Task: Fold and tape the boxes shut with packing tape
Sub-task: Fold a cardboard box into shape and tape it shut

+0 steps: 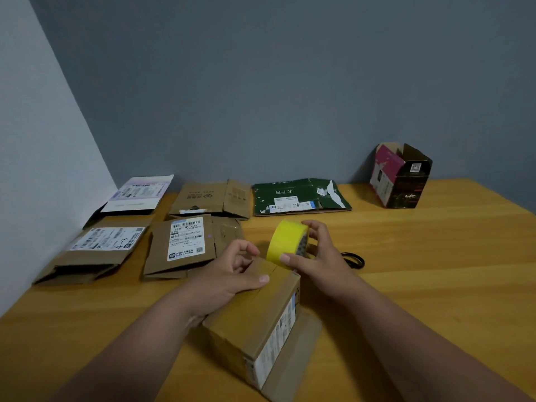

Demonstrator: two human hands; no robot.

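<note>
Tape roll (287,240), yellow, was gripped by the right hand (316,256), fingers curled over its top and thumb under its near edge, at the far end of the brown box (255,317). Left hand (229,274) rested on the box top, thumb pressed along the flap seam, fingers loosely curled, holding nothing. Scissors (352,260) lay just beyond the right fingers; flattened boxes (179,245) lay beyond the left.

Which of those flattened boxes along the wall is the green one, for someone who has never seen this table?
Start at the wooden table and follow its far edge along the grey wall. The green box lies flat there, between a flattened brown carton and the upright pink-and-black box. It alone is dark green, with white markings.
</note>
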